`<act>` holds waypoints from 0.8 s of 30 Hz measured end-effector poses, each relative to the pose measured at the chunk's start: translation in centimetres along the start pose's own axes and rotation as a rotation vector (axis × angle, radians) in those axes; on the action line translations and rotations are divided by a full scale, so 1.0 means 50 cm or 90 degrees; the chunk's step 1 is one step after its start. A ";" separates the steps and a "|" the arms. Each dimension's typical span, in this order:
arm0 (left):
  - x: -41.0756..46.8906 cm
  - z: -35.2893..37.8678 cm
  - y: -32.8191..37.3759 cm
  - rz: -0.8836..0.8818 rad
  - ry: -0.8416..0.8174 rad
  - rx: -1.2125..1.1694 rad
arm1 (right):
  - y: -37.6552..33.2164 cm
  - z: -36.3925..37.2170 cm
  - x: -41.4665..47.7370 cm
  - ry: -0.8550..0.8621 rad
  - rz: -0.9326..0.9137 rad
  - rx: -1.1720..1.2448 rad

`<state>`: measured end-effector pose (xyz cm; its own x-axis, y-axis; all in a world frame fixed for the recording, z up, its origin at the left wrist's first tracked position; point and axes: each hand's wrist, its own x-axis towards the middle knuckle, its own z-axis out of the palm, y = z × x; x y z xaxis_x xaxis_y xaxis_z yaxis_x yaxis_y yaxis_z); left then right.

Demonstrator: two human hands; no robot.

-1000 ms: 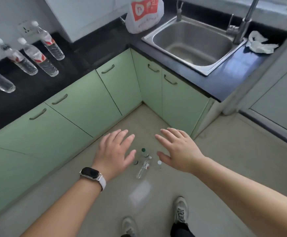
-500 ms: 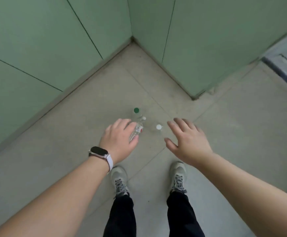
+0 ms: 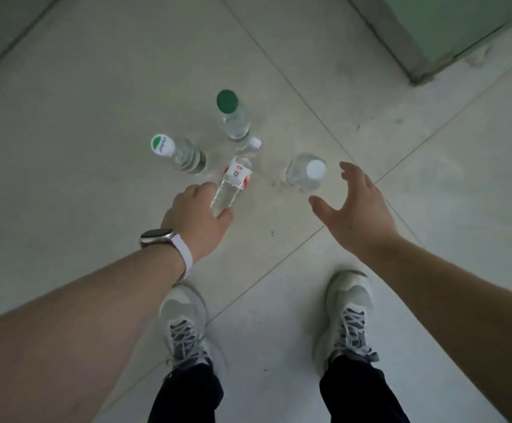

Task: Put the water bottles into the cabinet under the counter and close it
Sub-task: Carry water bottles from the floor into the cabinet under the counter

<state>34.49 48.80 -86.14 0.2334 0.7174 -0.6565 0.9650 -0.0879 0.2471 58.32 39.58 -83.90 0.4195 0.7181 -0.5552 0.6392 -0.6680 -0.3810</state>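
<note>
Clear red-label bottle (image 3: 233, 178) lies on floor (image 3: 96, 87), left hand (image 3: 198, 215) gripping its base; right hand (image 3: 355, 203) spread near white-cap bottle (image 3: 306, 174) (no contact). Risk: rushed lift cd topple green-cap bottle (image 3: 233, 117) beside its neck.

The four bottles are clear: the green-capped bottle (image 3: 233, 117), the green-and-white-capped bottle (image 3: 184, 155) (its lettering too small to read), the white-capped bottle (image 3: 305, 175), and the labelled bottle (image 3: 233, 178) with a red-and-white label. The floor (image 3: 96, 87) is pale grey tile with thin dark grout lines, the cabinet (image 3: 462, 22) pale green. The shoes (image 3: 184, 312) are off-white with grey laces, the trousers (image 3: 187, 398) black.
</note>
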 end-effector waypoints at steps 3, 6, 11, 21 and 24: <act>0.075 0.062 -0.014 -0.027 -0.010 -0.044 | 0.040 0.069 0.057 0.004 0.022 0.097; 0.135 0.114 -0.021 -0.042 -0.006 -0.095 | 0.063 0.116 0.093 -0.002 0.016 0.159; 0.207 0.172 -0.013 -0.047 0.053 -0.171 | 0.074 0.150 0.136 0.023 -0.029 0.278; 0.235 0.181 0.005 -0.075 0.085 -0.148 | 0.056 0.164 0.168 0.043 -0.086 0.317; 0.204 0.176 0.014 -0.042 0.093 -0.175 | 0.044 0.149 0.164 0.041 -0.097 0.297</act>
<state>38.60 49.98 -98.92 0.1324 0.8083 -0.5737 0.9043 0.1384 0.4037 58.36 42.53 -94.81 0.3917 0.8156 -0.4259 0.3465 -0.5596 -0.7529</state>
